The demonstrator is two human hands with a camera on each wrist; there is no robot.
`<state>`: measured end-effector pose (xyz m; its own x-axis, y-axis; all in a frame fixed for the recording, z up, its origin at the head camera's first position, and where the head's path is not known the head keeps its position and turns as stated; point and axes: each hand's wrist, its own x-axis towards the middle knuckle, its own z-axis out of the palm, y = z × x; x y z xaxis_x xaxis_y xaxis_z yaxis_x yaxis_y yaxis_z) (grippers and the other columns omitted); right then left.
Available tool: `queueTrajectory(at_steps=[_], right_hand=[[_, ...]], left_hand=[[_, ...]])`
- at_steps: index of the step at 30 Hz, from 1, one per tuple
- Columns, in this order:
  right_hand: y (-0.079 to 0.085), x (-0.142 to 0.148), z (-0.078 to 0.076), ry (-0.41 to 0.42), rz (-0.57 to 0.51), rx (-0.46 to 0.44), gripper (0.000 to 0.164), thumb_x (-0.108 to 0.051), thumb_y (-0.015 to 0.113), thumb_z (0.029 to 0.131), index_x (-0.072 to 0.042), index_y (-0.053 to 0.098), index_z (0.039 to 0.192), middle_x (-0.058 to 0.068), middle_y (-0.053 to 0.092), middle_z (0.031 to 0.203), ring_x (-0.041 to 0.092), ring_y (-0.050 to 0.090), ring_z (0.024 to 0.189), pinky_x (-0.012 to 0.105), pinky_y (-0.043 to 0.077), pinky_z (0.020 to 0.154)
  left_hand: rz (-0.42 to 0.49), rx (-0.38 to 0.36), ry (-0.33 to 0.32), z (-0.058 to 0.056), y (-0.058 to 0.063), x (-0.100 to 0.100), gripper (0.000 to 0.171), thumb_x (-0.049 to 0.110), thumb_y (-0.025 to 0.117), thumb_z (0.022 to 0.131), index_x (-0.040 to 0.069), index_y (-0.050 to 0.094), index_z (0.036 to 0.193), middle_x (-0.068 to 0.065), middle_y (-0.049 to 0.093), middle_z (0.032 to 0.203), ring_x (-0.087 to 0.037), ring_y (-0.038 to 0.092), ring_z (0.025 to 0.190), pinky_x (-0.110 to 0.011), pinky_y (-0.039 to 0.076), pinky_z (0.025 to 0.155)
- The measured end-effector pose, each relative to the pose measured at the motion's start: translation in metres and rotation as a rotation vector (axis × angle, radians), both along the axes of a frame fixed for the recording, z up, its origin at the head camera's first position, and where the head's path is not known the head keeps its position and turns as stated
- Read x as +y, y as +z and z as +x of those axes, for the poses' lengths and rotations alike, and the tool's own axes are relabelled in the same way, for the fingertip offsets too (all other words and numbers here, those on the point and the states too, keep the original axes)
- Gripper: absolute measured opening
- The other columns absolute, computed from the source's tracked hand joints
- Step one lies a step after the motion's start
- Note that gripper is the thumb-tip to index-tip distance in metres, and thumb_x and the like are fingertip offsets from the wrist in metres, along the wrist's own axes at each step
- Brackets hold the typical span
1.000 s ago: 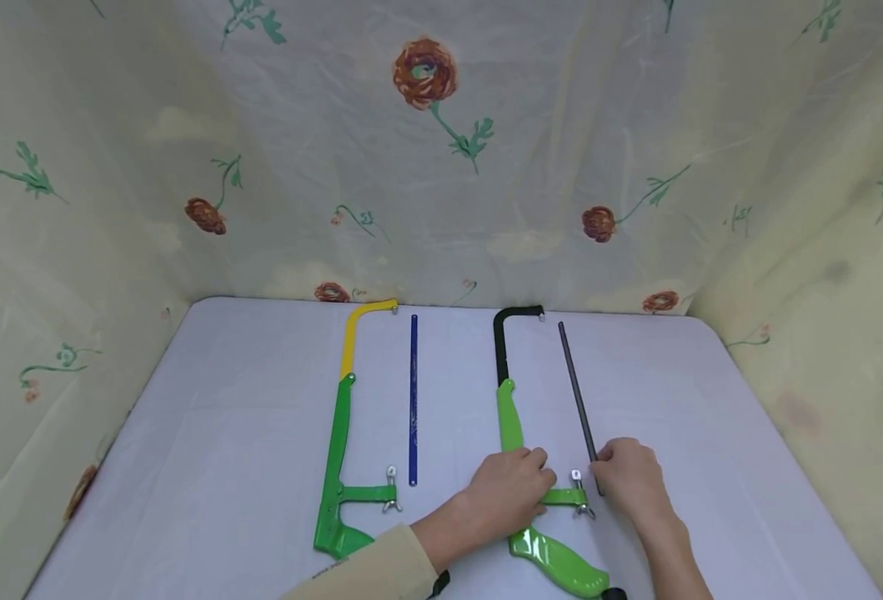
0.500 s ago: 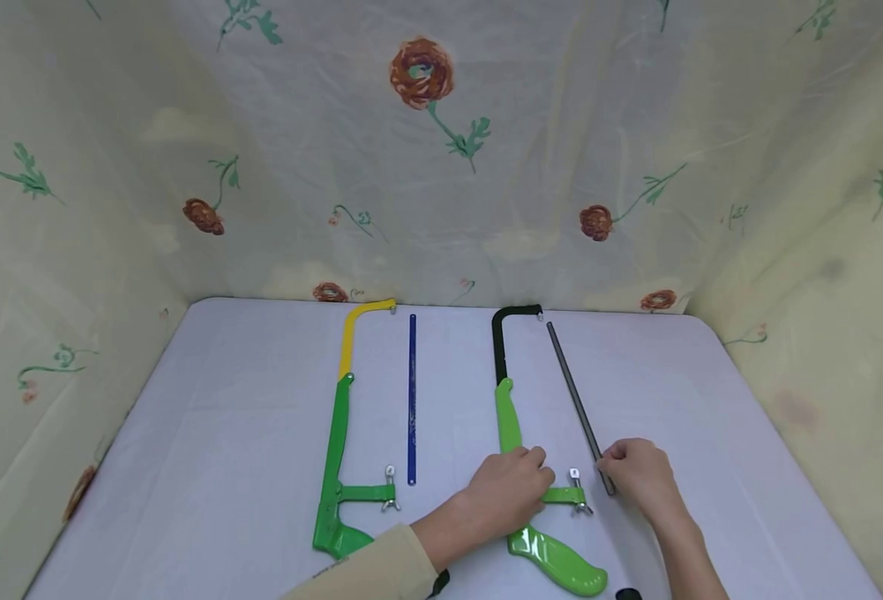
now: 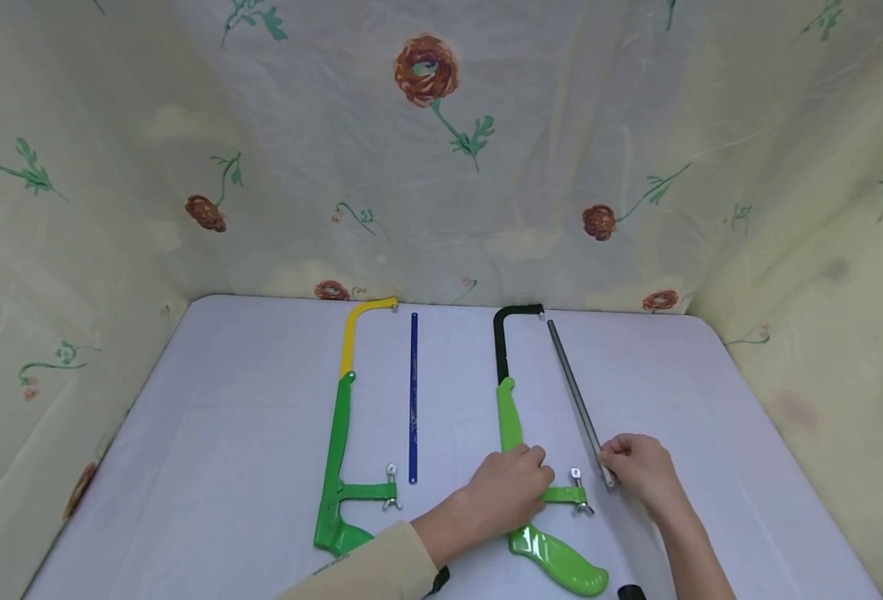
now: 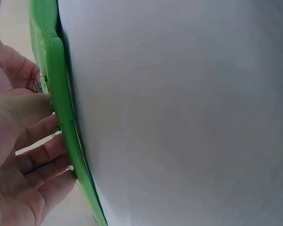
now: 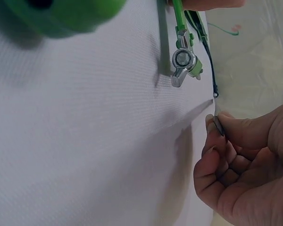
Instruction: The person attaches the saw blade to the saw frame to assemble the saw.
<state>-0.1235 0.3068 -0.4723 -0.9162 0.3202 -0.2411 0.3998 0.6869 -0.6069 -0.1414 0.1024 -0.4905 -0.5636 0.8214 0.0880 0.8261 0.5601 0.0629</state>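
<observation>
On the white-covered table lies a hacksaw frame (image 3: pixel 557 562), light green with a black front arm. My left hand (image 3: pixel 512 490) grips its middle; in the left wrist view thumb and fingers (image 4: pixel 42 153) meet its green edge. My right hand (image 3: pixel 642 473) pinches a grey hacksaw blade (image 3: pixel 574 387) near its close end between thumb and fingers. That blade slants along the frame's open side, its far end beside the black arm's tip. In the right wrist view the blade end (image 5: pixel 219 126) pokes out of the pinch, and the frame's wing nut (image 5: pixel 183 58) shows nearby.
To the left lie a second hacksaw frame (image 3: pixel 338 450), green and yellow, and a blue blade (image 3: pixel 413 400). My left sleeve (image 3: pixel 373 567) covers part of that frame's handle. A black round object (image 3: pixel 631 592) shows at the bottom edge. Flowered cloth (image 3: pixel 524 208) hangs behind.
The grey blade's far end has swung left to the black arm's tip, while its near end and my right hand have shifted slightly right. My left hand has stayed on the frame.
</observation>
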Motion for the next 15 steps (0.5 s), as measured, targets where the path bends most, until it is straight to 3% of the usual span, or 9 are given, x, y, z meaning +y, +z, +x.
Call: queueTrajectory(at_steps=[11, 15], right_hand=[[0.0, 0.0, 0.001, 0.013, -0.025, 0.011, 0.018, -0.014, 0.058, 0.086, 0.004, 0.062, 0.09, 0.009, 0.062, 0.074, 0.015, 0.051, 0.064, 0.026, 0.043, 0.053], [-0.011, 0.006, -0.005, 0.013, -0.034, 0.034, 0.017, -0.015, 0.059, 0.086, 0.001, 0.063, 0.088, 0.008, 0.062, 0.072, 0.013, 0.052, 0.061, 0.026, 0.043, 0.051]], left_hand=[[-0.007, -0.01, 0.003, -0.002, -0.002, 0.002, 0.023, 0.038, 0.064, 0.084, 0.025, 0.065, 0.103, 0.008, 0.061, 0.093, -0.004, 0.052, 0.079, -0.015, 0.044, 0.053], [-0.006, -0.015, 0.004, -0.002, -0.002, 0.002, 0.023, 0.038, 0.064, 0.084, 0.025, 0.066, 0.103, 0.008, 0.062, 0.093, -0.004, 0.053, 0.08, -0.015, 0.044, 0.053]])
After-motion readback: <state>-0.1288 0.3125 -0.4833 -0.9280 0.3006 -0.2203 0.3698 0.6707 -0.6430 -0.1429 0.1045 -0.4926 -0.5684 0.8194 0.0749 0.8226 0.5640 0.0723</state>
